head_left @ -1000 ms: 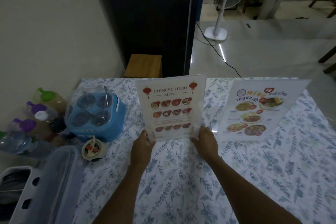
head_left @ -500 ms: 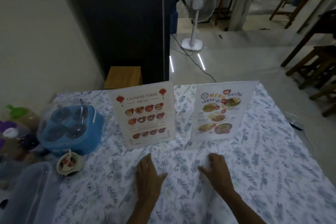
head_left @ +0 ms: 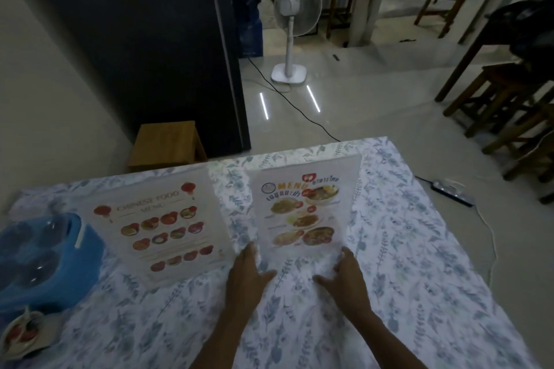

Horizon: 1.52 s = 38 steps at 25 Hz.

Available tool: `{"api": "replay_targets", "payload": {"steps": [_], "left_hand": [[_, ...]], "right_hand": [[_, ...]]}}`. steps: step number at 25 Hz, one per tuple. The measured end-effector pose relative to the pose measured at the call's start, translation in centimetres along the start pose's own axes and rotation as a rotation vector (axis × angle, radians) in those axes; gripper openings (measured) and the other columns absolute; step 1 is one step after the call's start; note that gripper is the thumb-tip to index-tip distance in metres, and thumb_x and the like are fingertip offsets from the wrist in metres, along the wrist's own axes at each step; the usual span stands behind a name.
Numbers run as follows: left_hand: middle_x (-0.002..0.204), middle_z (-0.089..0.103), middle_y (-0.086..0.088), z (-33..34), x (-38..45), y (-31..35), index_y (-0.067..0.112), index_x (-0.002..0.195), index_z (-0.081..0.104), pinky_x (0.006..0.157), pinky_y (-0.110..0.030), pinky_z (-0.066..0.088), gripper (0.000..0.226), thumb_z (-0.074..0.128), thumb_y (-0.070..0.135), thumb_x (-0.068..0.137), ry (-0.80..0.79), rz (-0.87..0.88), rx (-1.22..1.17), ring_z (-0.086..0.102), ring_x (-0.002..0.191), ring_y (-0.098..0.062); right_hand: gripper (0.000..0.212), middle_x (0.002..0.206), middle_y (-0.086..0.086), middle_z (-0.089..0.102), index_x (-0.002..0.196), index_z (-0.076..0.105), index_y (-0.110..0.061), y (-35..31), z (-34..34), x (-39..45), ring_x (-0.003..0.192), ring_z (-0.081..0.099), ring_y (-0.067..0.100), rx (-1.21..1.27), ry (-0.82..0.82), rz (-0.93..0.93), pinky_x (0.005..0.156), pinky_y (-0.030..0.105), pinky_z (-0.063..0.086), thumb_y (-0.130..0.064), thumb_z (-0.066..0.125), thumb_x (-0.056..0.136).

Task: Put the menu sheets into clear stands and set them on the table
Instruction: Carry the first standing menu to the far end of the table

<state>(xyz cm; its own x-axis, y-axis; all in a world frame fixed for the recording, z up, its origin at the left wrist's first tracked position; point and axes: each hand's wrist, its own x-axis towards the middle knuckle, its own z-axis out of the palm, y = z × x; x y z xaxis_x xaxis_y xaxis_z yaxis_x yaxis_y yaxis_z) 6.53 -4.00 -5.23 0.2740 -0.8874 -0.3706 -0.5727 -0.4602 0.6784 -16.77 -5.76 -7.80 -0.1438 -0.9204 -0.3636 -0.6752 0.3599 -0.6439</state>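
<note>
1. On the worktop [head_left: 419, 263], under a floral cloth: two clear stands upright, side by side, each with a menu sheet inside.
2. Left stand [head_left: 156, 231]: Chinese food menu, rows of small dish photos, tilted a little, just right of a blue container [head_left: 45, 255].
3. Right stand [head_left: 305, 210]: Thai menu, larger dish photos, near the far edge, apart from the left stand with a strip of cloth between.
4. Left hand [head_left: 247, 274]: at the near left corner of the right stand, fingers spread, fingertips touching the base; open, gripping nothing fully.
5. Right hand [head_left: 344, 275]: at the near right corner of the same stand, fingers spread, thumb pointing inward, resting against the base; likewise open.
6. Near left corner: small dish [head_left: 22, 335] with red bits, just beside the blue container.
7. Beyond the far edge: wooden stool [head_left: 166, 142] on the floor, dark cabinet [head_left: 135, 39] behind it.
8. Farther off: white standing fan [head_left: 295, 12] with its cord trailing over the tiles, wooden stools [head_left: 509, 105] at far right, power strip [head_left: 452, 190] on the floor right of the worktop.
</note>
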Motion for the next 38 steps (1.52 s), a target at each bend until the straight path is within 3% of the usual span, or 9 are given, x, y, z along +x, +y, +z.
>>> {"api": "replay_targets", "payload": {"steps": [3, 5, 7, 10, 14, 23, 29, 33, 38], "left_hand": [[0.114, 0.067, -0.008, 0.6, 2.2, 1.4, 0.012, 0.114, 0.062, 0.081, -0.039, 0.058, 0.061, 0.091, 0.035, 0.066, 0.074, -0.050, -0.089, 0.067, 0.096, -0.023], [0.096, 0.068, -0.007, 0.6, 2.8, 2.1, 0.021, 0.089, 0.059, 0.068, -0.038, 0.058, 0.044, 0.093, 0.031, 0.063, 0.104, -0.088, -0.107, 0.068, 0.077, -0.022], [0.091, 0.070, -0.003, 0.7, 3.1, 2.2, 0.031, 0.082, 0.052, 0.068, -0.042, 0.060, 0.046, 0.093, 0.035, 0.061, 0.101, -0.136, -0.130, 0.071, 0.073, -0.019], [0.089, 0.074, 0.008, 1.0, 2.9, 1.8, 0.028, 0.092, 0.054, 0.071, -0.044, 0.061, 0.052, 0.094, 0.037, 0.059, 0.117, -0.163, -0.172, 0.073, 0.078, -0.011], [0.086, 0.071, 0.010, 1.0, 2.4, 2.3, 0.021, 0.099, 0.054, 0.072, -0.044, 0.060, 0.054, 0.091, 0.037, 0.064, 0.138, -0.144, -0.177, 0.070, 0.077, -0.009], [0.089, 0.067, -0.004, 1.7, 2.4, 3.5, 0.014, 0.093, 0.053, 0.070, -0.044, 0.058, 0.050, 0.088, 0.040, 0.068, 0.096, -0.032, -0.065, 0.066, 0.078, -0.022], [0.094, 0.071, 0.005, 5.5, 5.0, 10.8, 0.017, 0.098, 0.064, 0.072, -0.039, 0.060, 0.049, 0.084, 0.049, 0.068, -0.009, 0.085, -0.018, 0.069, 0.082, -0.015], [0.095, 0.071, 0.006, 8.8, 8.5, 16.9, 0.018, 0.098, 0.064, 0.070, -0.035, 0.061, 0.041, 0.086, 0.038, 0.071, -0.002, 0.102, -0.099, 0.071, 0.083, -0.012], [0.109, 0.066, 0.002, 13.1, 14.0, 23.2, 0.009, 0.114, 0.065, 0.077, -0.029, 0.058, 0.051, 0.088, 0.026, 0.072, 0.057, 0.104, -0.190, 0.069, 0.091, -0.016]], "right_hand": [[0.106, 0.134, 0.005, 0.057, 0.150, 0.032, -0.025, 0.4, -0.9, 3.4, 0.116, 0.063, 0.025, 0.113, 0.056, -0.033, 0.084, 0.047, 0.060, -0.046, 0.089, 0.063], [0.085, 0.127, 0.005, 0.054, 0.144, 0.041, -0.025, -0.2, -2.0, 4.6, 0.105, 0.063, 0.023, 0.060, 0.048, -0.053, 0.078, 0.040, 0.058, -0.040, 0.086, 0.073], [0.060, 0.122, 0.006, 0.052, 0.129, 0.054, -0.018, -0.6, -2.5, 5.4, 0.096, 0.060, 0.019, -0.049, 0.020, -0.102, 0.070, 0.029, 0.053, -0.039, 0.082, 0.080], [0.043, 0.121, 0.002, 0.051, 0.112, 0.060, -0.014, -0.1, -2.4, 5.8, 0.085, 0.057, 0.012, -0.100, -0.021, -0.110, 0.060, 0.014, 0.039, -0.039, 0.080, 0.083], [0.042, 0.120, -0.002, 0.048, 0.111, 0.060, -0.014, 0.1, -2.3, 5.8, 0.080, 0.055, 0.008, -0.116, -0.013, -0.139, 0.059, 0.013, 0.038, -0.042, 0.077, 0.084], [0.035, 0.113, 0.004, 0.051, 0.107, 0.063, -0.011, 0.7, -4.3, 5.9, 0.076, 0.053, 0.007, -0.143, -0.014, -0.132, 0.056, 0.015, 0.040, -0.037, 0.075, 0.088], [0.040, 0.111, 0.003, 0.059, 0.108, 0.065, -0.013, 3.5, -11.8, 9.8, 0.087, 0.058, 0.013, -0.149, 0.048, -0.109, 0.066, 0.019, 0.044, -0.046, 0.073, 0.087], [0.043, 0.111, 0.003, 0.063, 0.111, 0.068, -0.013, 4.1, -16.9, 15.5, 0.088, 0.064, 0.016, -0.128, 0.085, -0.098, 0.072, 0.029, 0.054, -0.046, 0.077, 0.084], [0.040, 0.106, 0.007, 0.065, 0.104, 0.070, -0.010, 3.8, -21.7, 24.6, 0.091, 0.064, 0.022, -0.137, 0.094, -0.140, 0.075, 0.034, 0.053, -0.040, 0.081, 0.081]]}}
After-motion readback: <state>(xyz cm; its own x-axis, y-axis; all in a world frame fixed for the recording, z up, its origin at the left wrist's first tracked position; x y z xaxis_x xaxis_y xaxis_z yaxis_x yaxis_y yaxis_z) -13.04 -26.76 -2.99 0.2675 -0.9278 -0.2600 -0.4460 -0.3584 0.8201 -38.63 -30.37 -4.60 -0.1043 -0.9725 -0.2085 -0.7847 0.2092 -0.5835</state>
